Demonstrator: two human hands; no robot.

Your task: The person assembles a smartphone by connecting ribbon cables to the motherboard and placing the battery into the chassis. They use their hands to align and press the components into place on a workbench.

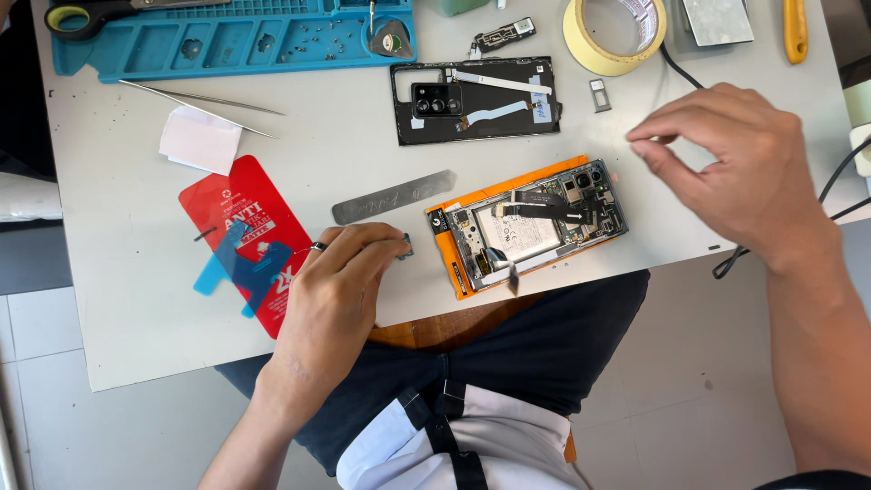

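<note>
Grey worktop [363, 145] over tiled floor, left hand [340, 272] pinching a small part [406, 245], right hand [735, 168] fingertips pinched, opened phone [526, 227] between.

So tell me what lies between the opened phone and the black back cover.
In the head view, only bare grey table separates the opened phone from the black back cover. The flat metal strip lies off to the left of that gap.
</note>
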